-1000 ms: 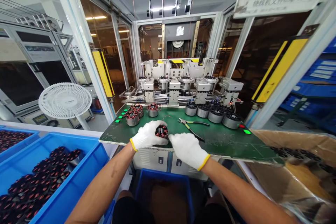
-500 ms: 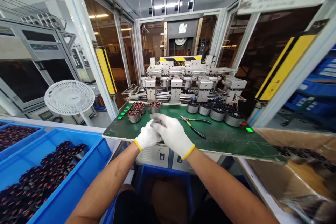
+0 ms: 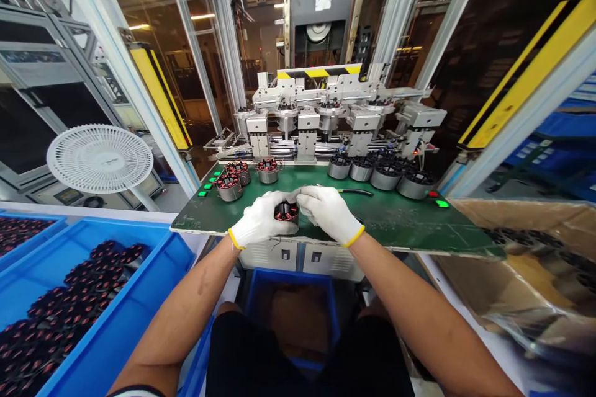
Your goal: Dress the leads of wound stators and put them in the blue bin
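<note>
Gloved left hand (image 3: 262,219) and right hand (image 3: 329,214) both closed around a wound stator (image 3: 286,212), held at the near edge of the green board (image 3: 410,223), lower center of frame; a firm, even two-handed grip, stator kept steady, suits this handling.

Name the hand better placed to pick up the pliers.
Right, probably: the right hand lies closest to the pliers, while the left hand is wrapped around the side of the wound coil, further away.
</note>
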A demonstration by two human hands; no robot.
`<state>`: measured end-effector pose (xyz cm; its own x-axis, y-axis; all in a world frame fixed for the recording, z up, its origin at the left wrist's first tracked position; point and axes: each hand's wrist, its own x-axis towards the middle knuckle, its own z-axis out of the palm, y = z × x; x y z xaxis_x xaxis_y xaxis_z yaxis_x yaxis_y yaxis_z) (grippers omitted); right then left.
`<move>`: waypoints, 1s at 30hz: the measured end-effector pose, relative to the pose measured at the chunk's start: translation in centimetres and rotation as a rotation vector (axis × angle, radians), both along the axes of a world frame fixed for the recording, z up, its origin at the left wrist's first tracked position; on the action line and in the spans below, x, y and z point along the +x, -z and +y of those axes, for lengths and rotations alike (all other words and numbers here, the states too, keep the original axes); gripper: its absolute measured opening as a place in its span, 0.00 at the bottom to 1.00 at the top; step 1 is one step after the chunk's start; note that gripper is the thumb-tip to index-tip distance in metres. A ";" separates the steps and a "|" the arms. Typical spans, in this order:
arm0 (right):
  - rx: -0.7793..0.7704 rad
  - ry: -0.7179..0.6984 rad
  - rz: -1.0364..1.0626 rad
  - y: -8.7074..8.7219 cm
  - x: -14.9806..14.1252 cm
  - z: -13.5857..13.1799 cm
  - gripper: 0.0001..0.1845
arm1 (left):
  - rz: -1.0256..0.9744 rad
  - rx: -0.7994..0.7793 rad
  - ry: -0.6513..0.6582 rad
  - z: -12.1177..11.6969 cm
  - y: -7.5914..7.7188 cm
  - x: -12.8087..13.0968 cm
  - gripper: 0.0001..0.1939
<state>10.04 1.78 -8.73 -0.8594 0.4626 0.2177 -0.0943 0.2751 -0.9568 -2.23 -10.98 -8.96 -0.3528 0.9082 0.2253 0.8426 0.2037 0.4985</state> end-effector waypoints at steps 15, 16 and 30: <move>0.746 0.266 -0.278 -0.8 3.0 -1.1 0.15 | -0.066 0.087 0.135 -0.3 0.1 -0.3 0.23; 0.836 0.209 -0.377 -0.8 3.7 -1.6 0.14 | -0.066 0.100 0.144 -0.3 0.0 -0.1 0.23; 1.184 0.164 -0.472 -0.7 4.5 -5.2 0.16 | 0.630 0.081 0.281 -1.4 0.8 0.4 0.19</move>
